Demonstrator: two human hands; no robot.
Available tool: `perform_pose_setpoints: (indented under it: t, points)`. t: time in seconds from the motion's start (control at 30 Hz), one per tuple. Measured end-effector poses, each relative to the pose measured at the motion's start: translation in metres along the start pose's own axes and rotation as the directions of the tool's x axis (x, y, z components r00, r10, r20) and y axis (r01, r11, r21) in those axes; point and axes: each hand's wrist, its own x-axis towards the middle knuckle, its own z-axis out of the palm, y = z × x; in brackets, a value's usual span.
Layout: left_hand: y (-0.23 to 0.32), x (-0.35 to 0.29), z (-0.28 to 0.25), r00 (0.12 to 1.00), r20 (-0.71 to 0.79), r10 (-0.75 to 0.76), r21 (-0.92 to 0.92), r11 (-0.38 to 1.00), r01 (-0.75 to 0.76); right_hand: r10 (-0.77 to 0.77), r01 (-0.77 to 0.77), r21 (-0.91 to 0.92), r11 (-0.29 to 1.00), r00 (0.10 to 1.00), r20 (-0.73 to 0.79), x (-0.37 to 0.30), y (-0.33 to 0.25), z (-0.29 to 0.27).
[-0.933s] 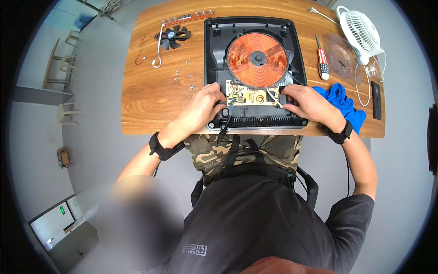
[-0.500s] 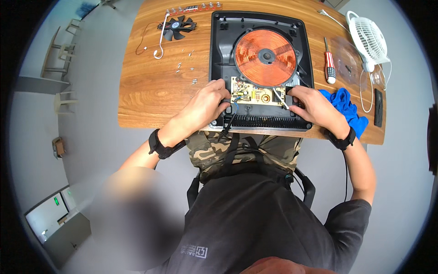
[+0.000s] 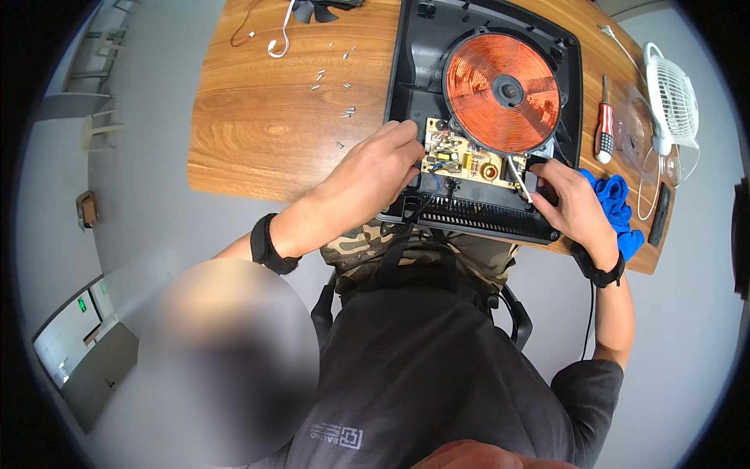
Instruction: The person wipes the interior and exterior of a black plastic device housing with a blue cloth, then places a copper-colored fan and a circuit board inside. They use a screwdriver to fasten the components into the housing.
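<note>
circuit board (image 3: 466, 162) beyond pale-lettered black shirt (image 3: 422, 352)

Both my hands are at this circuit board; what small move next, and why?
Perhaps nudge the white lead aside with your right hand: the lead slants across the right end of the circuit board, close to that hand.

A tan circuit board (image 3: 467, 159) lies in black housing (image 3: 423, 87).
</note>
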Motion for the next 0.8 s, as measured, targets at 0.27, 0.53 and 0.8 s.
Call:
perform_pose_setpoints:
  t: [0.27,0.53,0.8]
  points:
    - [0.0041,0.0012,0.0,1.0,-0.017,-0.018,0.061,0.998,0.019,0.005,-0.003,-0.061,0.998,1.0,0.022,0.0,0.0044,0.0013]
    - [0.0044,0.0021,0.0,0.999,-0.006,-0.053,0.038,0.998,0.053,-0.012,0.013,-0.028,1.0,0.999,0.029,0.0023,0.0025,-0.0006]
    - [0.0082,0.0022,0.0003,0.999,-0.004,-0.052,0.107,0.993,0.052,-0.024,0.024,0.013,1.0,1.0,0.004,0.0012,0.0028,0.0008]
